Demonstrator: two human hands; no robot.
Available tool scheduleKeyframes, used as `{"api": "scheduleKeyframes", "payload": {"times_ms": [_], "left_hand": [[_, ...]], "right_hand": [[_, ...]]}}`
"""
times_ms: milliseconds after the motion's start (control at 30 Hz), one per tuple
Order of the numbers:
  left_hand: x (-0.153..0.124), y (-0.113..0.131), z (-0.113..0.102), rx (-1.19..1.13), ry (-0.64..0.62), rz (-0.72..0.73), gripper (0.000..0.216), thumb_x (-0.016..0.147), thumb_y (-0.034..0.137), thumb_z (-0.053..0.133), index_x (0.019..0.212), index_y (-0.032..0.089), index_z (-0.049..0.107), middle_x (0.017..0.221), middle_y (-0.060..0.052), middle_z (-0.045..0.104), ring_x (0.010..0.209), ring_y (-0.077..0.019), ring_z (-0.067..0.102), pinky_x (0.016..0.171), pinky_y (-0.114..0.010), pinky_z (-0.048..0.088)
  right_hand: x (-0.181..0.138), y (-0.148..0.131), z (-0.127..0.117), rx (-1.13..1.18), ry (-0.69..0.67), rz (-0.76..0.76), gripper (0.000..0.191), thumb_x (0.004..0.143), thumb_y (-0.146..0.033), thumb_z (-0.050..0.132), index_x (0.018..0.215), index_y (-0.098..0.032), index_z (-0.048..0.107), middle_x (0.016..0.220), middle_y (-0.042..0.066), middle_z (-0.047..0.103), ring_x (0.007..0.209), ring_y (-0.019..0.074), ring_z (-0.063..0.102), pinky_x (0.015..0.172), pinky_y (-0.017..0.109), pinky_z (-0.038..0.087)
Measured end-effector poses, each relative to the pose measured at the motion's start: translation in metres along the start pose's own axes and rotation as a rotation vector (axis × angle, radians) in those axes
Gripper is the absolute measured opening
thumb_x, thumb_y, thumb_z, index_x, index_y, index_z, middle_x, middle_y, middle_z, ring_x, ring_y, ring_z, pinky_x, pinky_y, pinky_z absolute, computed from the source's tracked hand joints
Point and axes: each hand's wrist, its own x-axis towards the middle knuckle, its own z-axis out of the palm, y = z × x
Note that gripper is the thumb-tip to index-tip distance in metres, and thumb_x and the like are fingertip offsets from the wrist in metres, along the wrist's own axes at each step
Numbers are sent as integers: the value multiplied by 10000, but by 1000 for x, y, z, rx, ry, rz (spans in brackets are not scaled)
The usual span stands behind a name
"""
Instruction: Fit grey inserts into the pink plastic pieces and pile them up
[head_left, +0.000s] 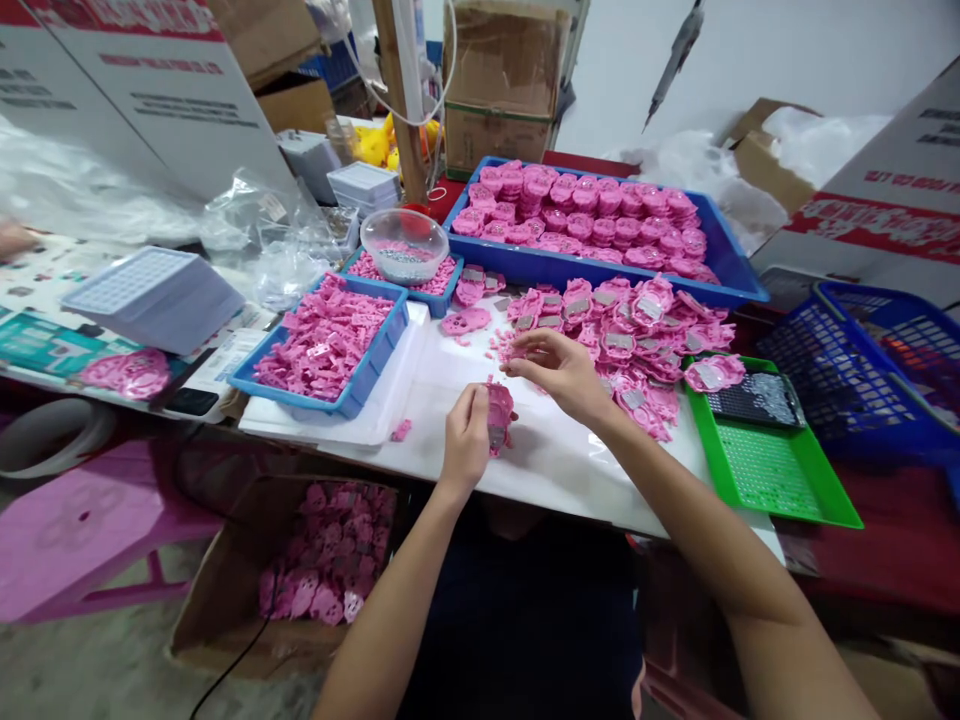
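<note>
Near the front of the white work surface, my left hand is closed around a pink plastic part with a grey patch, held on edge. My right hand hovers just above and to the right of it, thumb and fingertips pinched together. Whatever lies between those fingertips is too small to make out. Tiny pink pieces are scattered just beyond my right fingertips. A heap of pink parts with grey patches spreads to the right, and a single pink part lies behind.
A blue tray of small pink pieces stands left, with a clear bowl behind it. At the back is a large blue bin of stacked pink parts. A green tray and a blue basket are right. Below sits a cardboard box.
</note>
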Motion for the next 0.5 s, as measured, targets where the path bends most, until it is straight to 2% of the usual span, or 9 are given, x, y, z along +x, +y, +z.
{"api": "scheduleKeyframes", "payload": {"times_ms": [167, 267, 367, 500], "left_hand": [[0, -3, -2, -29, 40, 1, 443, 960, 613, 464, 963, 192, 604, 725, -14, 677, 441, -111, 589, 440, -224, 493], [0, -3, -2, -29, 59, 30, 449, 973, 604, 444, 958, 188, 613, 747, -20, 672, 490, -116, 604, 479, -229, 516], [1, -2, -1, -9, 67, 72, 440, 967, 602, 462, 911, 189, 604, 773, -19, 652, 561, -119, 611, 529, -228, 539], [1, -3, -1, -19, 73, 117, 443, 959, 609, 481, 862, 190, 586, 757, -6, 598, 630, -120, 602, 575, -215, 548]], "right_hand": [[-16, 15, -1, 117, 53, 12, 352, 758, -414, 843, 977, -197, 674, 911, 23, 695, 841, 212, 751, 835, 409, 634], [-24, 22, 7, -8, 63, -69, 340, 785, -436, 823, 1016, -212, 712, 959, 47, 723, 888, 211, 726, 888, 419, 613], [-30, 27, 15, -200, 57, -239, 259, 836, -400, 786, 1027, -229, 750, 1033, 72, 725, 983, 221, 683, 965, 423, 562], [-30, 35, 24, -321, 79, -363, 179, 872, -325, 756, 1027, -236, 776, 1025, 78, 668, 991, 216, 642, 924, 401, 543]]}}
